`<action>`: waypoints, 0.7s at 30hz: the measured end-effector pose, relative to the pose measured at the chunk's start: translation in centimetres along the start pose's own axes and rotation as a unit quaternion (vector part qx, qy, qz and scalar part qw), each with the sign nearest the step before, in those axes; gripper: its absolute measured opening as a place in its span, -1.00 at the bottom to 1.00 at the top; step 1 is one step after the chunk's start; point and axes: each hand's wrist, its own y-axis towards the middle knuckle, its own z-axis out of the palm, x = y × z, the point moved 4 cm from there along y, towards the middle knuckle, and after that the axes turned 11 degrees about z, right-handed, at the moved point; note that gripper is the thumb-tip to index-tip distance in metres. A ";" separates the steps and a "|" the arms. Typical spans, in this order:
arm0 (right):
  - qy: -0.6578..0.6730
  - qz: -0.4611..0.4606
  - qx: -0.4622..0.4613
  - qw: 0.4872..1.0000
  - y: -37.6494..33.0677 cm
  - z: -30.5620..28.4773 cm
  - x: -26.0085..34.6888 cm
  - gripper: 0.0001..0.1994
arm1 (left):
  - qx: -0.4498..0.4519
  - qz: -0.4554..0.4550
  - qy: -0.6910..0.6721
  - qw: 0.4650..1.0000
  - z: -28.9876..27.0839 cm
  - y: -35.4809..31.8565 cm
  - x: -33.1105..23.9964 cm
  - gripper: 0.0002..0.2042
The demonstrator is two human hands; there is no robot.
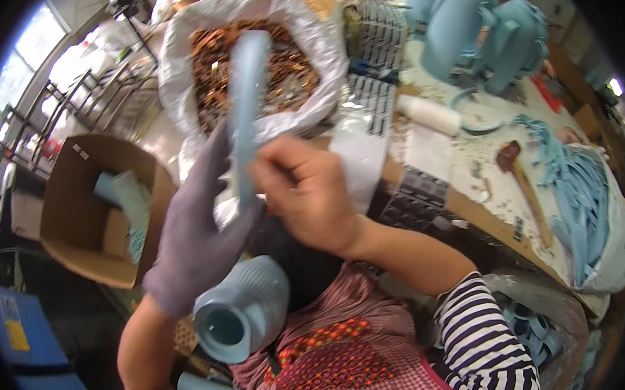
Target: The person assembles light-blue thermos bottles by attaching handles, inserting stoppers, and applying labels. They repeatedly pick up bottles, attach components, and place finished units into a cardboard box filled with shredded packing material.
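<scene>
Head view: slim, curved blue plastic piece (248, 103) between hands (198, 227)

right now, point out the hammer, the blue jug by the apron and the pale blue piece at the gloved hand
hammer (529, 195): head view, on its handle
blue jug (258, 298): head view, on its side wall
pale blue piece (246, 111): head view, on its middle

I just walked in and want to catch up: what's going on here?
Someone's gloved left hand holds a curved pale-blue piece upright. The bare right hand is at its lower part, fingers curled; blur hides the exact contact. A pale-blue vessel lies by the checked apron, mouth open. Beyond stands an open white sack of brown scraps; a hammer lies to the right.
</scene>
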 end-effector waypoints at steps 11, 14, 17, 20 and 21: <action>0.209 0.193 0.207 0.936 -3.9 6.1 -6.2 -0.70 | -0.208 -0.177 -0.108 0.956 -6.4 -13.3 3.7 -0.62; 0.227 0.260 0.246 0.906 -4.5 7.0 -8.3 -0.70 | -0.244 -0.207 -0.132 0.938 -4.5 -16.2 6.6 -0.62; 0.266 0.314 0.242 0.879 -4.9 8.1 -9.9 -0.70 | -0.288 -0.149 -0.228 0.918 -2.3 -17.7 8.6 -0.79; 0.242 0.408 0.230 0.850 -5.3 8.3 -9.7 -0.64 | -0.363 -0.201 -0.309 0.856 -0.6 -17.3 7.4 -0.85; 0.227 0.467 0.224 0.825 -5.7 8.1 -9.9 -0.58 | -0.290 -0.181 -0.152 0.927 -0.8 -17.3 6.9 -0.84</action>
